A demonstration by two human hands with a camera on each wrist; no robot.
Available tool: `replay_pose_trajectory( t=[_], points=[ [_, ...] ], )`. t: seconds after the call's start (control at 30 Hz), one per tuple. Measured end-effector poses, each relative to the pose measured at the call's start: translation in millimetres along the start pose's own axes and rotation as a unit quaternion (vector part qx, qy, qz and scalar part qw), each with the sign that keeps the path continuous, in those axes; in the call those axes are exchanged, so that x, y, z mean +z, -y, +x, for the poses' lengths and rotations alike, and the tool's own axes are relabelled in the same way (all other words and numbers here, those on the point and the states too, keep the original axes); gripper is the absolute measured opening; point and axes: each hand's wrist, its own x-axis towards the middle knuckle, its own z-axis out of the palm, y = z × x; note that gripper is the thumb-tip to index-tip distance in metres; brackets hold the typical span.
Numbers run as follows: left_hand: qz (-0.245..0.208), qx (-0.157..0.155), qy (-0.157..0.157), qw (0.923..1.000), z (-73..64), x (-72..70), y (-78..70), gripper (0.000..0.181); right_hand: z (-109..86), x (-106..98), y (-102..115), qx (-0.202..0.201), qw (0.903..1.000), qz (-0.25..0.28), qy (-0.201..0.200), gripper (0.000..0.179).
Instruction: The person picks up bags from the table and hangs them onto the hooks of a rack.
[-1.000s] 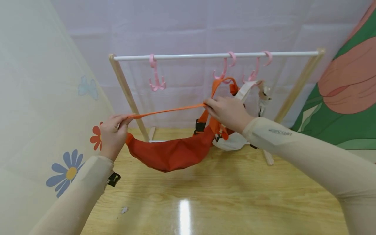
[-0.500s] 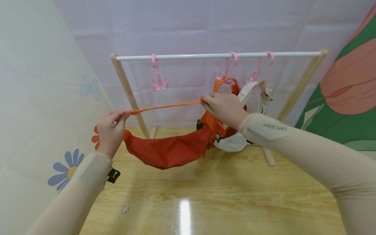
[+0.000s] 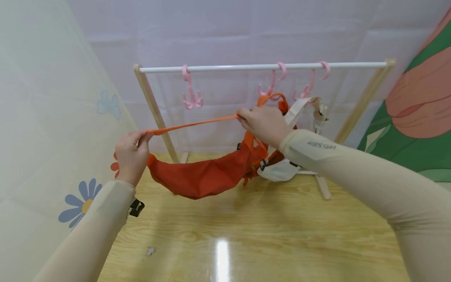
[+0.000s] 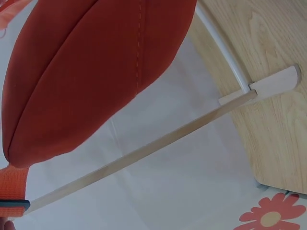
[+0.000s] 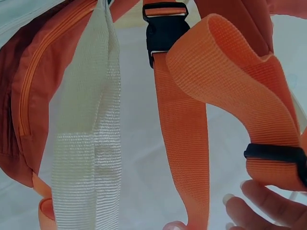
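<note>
A red waist bag (image 3: pixel 201 176) with an orange strap (image 3: pixel 197 124) hangs in front of the rack. My left hand (image 3: pixel 132 154) pinches the strap's left end between thumb and fingers. At its other end my right hand (image 3: pixel 266 123) pinches the strap, which is taut between the two. The left wrist view has the bag's red body (image 4: pixel 91 81) close up and a strap slider (image 4: pixel 14 204) beside a sliver of fingertip. In the right wrist view my fingers (image 5: pixel 268 206) lie by an orange webbing loop, with a black buckle (image 5: pixel 165 31) above.
A white rod (image 3: pixel 225 67) on wooden legs carries pink hooks; the left hook (image 3: pixel 192 98) is bare. Another red bag (image 5: pixel 36 96) and a white bag (image 3: pixel 280 171) hang at the right hooks. A printed cloth wall (image 3: pixel 46 117) stands close on the left.
Both hands have shifted slightly left and up, bringing the red waist bag with them. Its right end has moved left, and the grips on the strap look unchanged.
</note>
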Motion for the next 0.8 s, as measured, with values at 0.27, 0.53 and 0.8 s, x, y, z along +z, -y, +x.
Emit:
replay_pose_trajectory(
  t=[0.27,0.53,0.8],
  points=[
    [0.016,-0.004,-0.005,0.9998,4.1,-1.1,6.6,0.016,10.8,0.8,1.9,0.010,0.9999,-0.006,0.003,0.016],
    [0.020,-0.013,-0.018,0.9995,7.7,-2.4,7.3,0.015,20.2,2.8,2.6,0.000,0.9998,-0.012,-0.017,0.017],
    [0.036,-0.001,-0.033,0.9988,14.1,-4.6,6.1,0.015,30.3,2.2,3.5,0.016,0.9997,-0.019,0.006,0.018]
  ],
)
